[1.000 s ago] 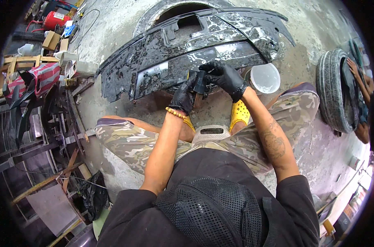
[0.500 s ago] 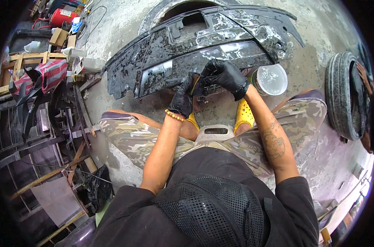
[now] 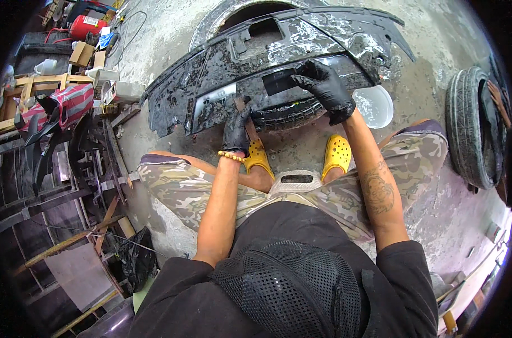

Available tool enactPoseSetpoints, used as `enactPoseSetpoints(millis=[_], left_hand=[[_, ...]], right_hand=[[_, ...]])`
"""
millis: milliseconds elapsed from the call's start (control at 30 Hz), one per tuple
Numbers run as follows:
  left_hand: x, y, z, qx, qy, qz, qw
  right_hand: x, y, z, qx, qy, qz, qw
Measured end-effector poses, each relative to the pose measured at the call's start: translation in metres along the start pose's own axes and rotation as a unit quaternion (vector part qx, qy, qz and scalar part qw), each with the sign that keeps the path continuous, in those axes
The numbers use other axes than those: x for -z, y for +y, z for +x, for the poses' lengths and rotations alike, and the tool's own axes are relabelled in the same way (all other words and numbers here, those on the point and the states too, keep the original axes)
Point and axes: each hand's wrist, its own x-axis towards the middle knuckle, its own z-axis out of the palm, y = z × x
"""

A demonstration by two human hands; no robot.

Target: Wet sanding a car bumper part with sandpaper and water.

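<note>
A large black car body panel, wet and patched with grey-white, lies in front of me across a tyre. My left hand, in a black glove, is closed around a flat brown strip near the panel's front edge. Gloved in black too, my right hand pinches the right edge of a dark rectangular sheet that looks like sandpaper. The sheet is spread over the panel's lower middle; whether it touches the surface I cannot tell. Finger folds hide part of both held things.
A white round bucket of cloudy water stands right of the panel. More tyres lean at the far right. Metal frames, boxes and a red tank crowd the left. My yellow clogs rest on the wet concrete floor.
My hands have parted: the right moved up and right with the dark sheet, now opened flat. The left shifted slightly left, keeping the brown strip.
</note>
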Motion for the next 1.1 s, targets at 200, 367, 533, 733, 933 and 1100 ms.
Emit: enactPoseSetpoints(millis=[200,367,533,733,933,1100], left_hand=[[-0.014,0.011,0.001,-0.010,0.039,0.081,0.996],[-0.042,0.040,0.002,-0.221,-0.014,0.206,0.953],[-0.073,0.055,0.003,-0.244,-0.007,0.228,0.943],[-0.076,0.058,0.014,-0.128,0.030,0.004,0.991],[-0.069,0.063,0.014,-0.140,0.061,0.010,0.988],[-0.073,0.063,0.015,-0.181,0.073,0.015,0.981]], right_hand=[[-0.002,0.004,0.002,-0.030,-0.006,0.042,0.999],[-0.007,0.012,0.001,-0.057,-0.007,0.077,0.995],[-0.013,0.011,-0.001,-0.065,-0.029,0.063,0.995],[-0.014,0.010,-0.004,-0.144,-0.110,0.164,0.970],[-0.021,0.032,-0.002,-0.117,-0.144,0.080,0.979],[-0.025,0.040,0.000,-0.077,-0.093,0.035,0.992]])
